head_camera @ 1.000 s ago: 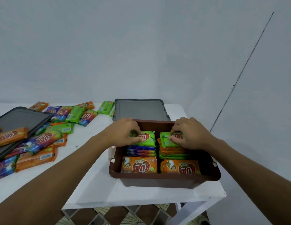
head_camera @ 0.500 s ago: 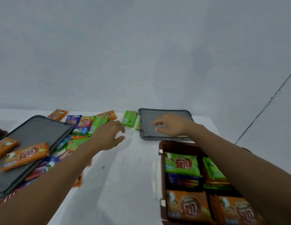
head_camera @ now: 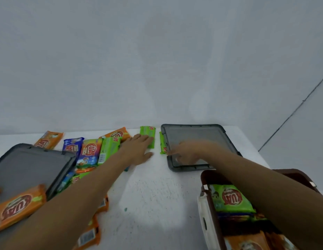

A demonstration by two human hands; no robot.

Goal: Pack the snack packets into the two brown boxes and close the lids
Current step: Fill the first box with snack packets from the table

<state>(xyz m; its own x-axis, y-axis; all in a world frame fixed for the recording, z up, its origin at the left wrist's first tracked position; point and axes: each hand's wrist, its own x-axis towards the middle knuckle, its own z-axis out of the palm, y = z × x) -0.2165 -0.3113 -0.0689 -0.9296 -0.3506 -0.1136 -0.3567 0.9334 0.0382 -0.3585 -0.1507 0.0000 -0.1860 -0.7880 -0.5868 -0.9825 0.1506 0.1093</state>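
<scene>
The box [head_camera: 204, 179] stands at the lower right, open and already well stocked: a green packet [head_camera: 229, 199] lies on top of a stack inside, with orange ones nearer the camera. Its lid [head_camera: 198, 134] lies flat on the table [head_camera: 153, 195] just behind it, not yet fitted.

The right hand [head_camera: 186, 152] is low over the lid's left part, fingers pointing at a far packet [head_camera: 163, 143] that lies against the lid's left edge. The hand is blurred, so I cannot tell whether it has hold of anything. The left hand [head_camera: 139, 148] lies flat with fingers straight, its fingertips on another green one, the rear packet [head_camera: 148, 134], gripping nothing.

Further left, many loose packets [head_camera: 86, 154] in orange, blue and green are scattered about. A second lid [head_camera: 27, 165] lies there with an orange packet [head_camera: 18, 204] on it. The second box is not in view.

I judge the task part done: this box looks near full, but a good share of the snacks are still out, and neither lid is on.
</scene>
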